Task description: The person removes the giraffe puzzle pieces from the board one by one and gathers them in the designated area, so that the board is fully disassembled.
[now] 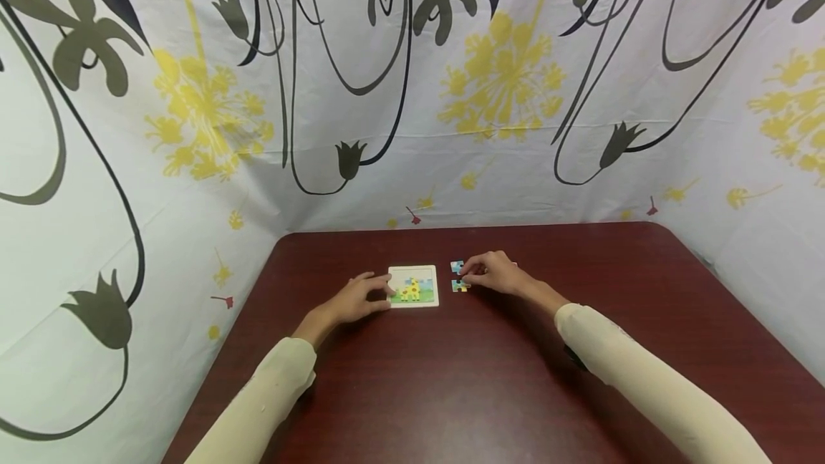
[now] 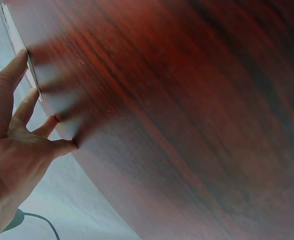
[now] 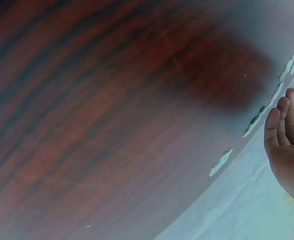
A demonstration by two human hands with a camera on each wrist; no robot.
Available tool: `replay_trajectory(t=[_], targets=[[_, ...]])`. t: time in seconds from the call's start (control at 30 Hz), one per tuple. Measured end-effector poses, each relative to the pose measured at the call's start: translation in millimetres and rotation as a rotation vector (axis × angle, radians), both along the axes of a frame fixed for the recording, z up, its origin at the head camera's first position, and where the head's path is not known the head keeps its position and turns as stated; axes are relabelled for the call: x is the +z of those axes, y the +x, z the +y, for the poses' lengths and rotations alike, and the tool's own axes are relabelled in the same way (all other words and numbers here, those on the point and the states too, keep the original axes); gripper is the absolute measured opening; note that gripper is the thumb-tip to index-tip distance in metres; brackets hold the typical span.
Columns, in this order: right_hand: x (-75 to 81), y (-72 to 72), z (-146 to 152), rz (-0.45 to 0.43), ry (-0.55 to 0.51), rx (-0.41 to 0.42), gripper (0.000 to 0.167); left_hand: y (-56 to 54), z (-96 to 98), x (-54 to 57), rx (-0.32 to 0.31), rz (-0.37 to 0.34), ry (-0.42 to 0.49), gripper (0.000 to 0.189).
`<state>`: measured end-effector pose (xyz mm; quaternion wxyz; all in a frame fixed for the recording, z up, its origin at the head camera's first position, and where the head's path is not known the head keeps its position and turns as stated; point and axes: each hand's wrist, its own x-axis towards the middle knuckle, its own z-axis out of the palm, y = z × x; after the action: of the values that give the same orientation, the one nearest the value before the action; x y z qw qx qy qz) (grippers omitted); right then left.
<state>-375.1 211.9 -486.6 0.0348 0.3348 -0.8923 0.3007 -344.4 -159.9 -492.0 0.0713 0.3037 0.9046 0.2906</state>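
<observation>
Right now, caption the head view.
Left hand touching a rectangular white-framed picture puzzle, right hand at colourful jigsaw pieces, on a dark red table.

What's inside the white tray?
Inside the tray is a yellow giraffe, with some green and blue around it; the top part looks pale. The left hand covers a bit of the left side, so what's under its fingers can't be seen.

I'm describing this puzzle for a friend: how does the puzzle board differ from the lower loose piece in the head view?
Size: the puzzle board is much larger than the loose piece.
Look: the board has a pale border; the piece looks mostly coloured.
Place: the left hand touches the board; the piece lies by the right hand.
Both carry coloured print with yellow.
</observation>
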Motion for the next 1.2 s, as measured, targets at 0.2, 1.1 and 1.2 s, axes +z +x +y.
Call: replay_trajectory(t=[0.2, 1.1, 1.2], targets=[[4.8, -2.2, -12.4, -0.025, -0.010, 0.021, 0.015, -0.1, -0.9, 0.5, 0.007, -0.011, 0.004, 0.023], [0.8, -20.3, -86.0, -0.082, 0.025, 0.101, 0.023, -2.1, 0.2, 1.6, 0.020, -0.031, -0.017, 0.025], [0.8, -20.3, -92.8, -0.099, 0.048, 0.088, 0.026, -2.4, -0.5, 0.5, 0.015, -0.031, -0.012, 0.024]])
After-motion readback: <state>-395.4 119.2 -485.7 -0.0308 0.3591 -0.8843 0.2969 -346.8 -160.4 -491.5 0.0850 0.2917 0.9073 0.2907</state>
